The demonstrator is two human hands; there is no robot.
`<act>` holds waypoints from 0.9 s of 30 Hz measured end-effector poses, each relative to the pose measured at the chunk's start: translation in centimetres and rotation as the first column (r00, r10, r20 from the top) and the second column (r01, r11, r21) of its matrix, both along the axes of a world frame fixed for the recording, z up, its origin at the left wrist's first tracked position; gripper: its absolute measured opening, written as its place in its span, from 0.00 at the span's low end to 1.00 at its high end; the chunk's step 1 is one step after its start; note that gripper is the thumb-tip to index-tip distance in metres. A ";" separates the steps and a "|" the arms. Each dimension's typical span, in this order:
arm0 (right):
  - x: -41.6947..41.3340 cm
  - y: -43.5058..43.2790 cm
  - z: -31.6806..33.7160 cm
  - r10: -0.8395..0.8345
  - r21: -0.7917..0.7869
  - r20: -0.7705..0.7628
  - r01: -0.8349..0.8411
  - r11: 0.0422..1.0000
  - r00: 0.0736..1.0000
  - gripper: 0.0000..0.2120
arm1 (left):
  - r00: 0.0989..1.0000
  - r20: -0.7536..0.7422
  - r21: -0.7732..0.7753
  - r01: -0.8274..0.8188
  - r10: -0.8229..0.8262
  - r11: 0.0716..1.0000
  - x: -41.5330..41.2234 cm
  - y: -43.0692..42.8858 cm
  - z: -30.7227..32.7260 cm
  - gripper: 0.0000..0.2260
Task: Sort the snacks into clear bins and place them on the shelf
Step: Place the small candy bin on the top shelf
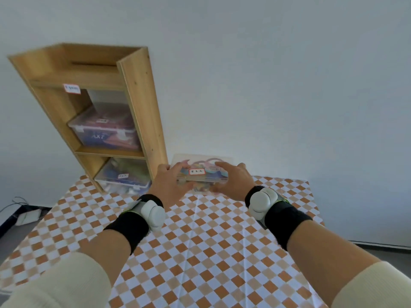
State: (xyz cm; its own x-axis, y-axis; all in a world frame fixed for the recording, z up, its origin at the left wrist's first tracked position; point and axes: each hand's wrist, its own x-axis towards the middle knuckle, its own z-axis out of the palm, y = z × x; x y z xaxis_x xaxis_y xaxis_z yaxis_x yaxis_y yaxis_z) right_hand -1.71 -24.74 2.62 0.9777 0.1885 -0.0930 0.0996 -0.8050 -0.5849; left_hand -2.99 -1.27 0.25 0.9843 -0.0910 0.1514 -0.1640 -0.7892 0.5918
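A clear lidded bin (201,165) full of colourful snacks, with a red-edged label on its lid, sits at the far edge of the table, right of the shelf. My left hand (169,185) grips its left end and my right hand (231,181) grips its right end. The wooden shelf (138,94) stands at the table's far left. Its middle level holds a clear bin (104,127) of snacks, and the bottom level holds another clear bin (124,176). The top level, under a white label (71,88), holds nothing I can see.
An orange-and-white checkered cloth (189,252) covers the table. A plain white wall rises right behind the table and shelf. A white power strip (27,217) with cables lies on the floor at the left.
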 end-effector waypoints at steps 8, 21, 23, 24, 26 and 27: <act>0.1 6.6 11.5 0.107 -0.023 0.125 -0.105 0.994 0.986 0.37 | 0.989 0.143 0.054 -0.033 0.025 0.998 -0.9 6.9 11.2 0.26; 0.3 20.3 23.6 0.031 0.018 0.333 -0.040 0.999 0.942 0.41 | 0.933 0.359 0.144 -0.080 0.024 0.986 0.5 21.3 23.5 0.30; 0.5 22.5 24.4 0.016 0.034 0.359 -0.030 0.999 0.933 0.43 | 0.923 0.383 0.146 -0.077 0.015 0.986 0.8 23.7 24.9 0.30; 0.6 23.8 24.8 0.008 0.043 0.372 -0.026 0.999 0.928 0.43 | 0.922 0.388 0.149 -0.073 0.010 0.986 1.0 24.9 25.6 0.30; 0.8 25.8 25.5 -0.006 0.059 0.400 -0.019 0.998 0.916 0.42 | 0.920 0.392 0.156 -0.063 -0.003 0.986 1.5 27.0 26.7 0.29; 1.0 26.9 25.7 -0.007 0.059 0.414 -0.019 0.998 0.910 0.41 | 0.919 0.395 0.150 -0.061 -0.004 0.987 1.9 28.0 27.2 0.29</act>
State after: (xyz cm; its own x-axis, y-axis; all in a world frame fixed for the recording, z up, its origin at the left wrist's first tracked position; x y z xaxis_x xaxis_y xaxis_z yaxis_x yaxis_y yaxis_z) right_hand -0.67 2.14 28.35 0.9248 0.1868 0.3314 0.3478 -0.7679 -0.5379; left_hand -1.09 26.74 27.49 0.8508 -0.1180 0.5120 -0.3336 -0.8742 0.3529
